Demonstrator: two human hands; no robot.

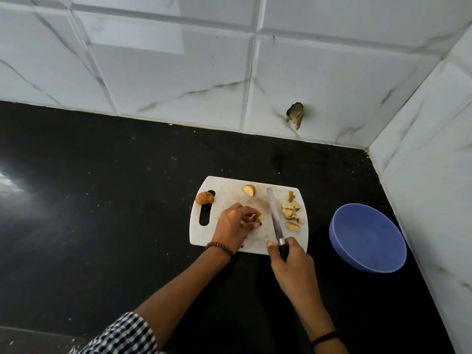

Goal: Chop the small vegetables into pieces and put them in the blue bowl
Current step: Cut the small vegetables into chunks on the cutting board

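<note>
Clenched round the knife's (274, 215) dark handle, our right hand (291, 261) rests the blade across the cutting board (229, 186). Our left hand (233, 224) pinches a vegetable piece (258, 218) just left of the blade. Cut pieces (291, 213) lie beyond the blade, toward the blue bowl (367, 236) on the black counter (102, 200). A whole vegetable (204, 198) sits at the board's handle slot, and a half (249, 190) near its far edge.

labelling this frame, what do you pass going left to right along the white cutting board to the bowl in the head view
whole brown potato, left hand pinching a potato piece, steel knife, pile of pale cut potato pieces, round blue plastic bowl
</note>
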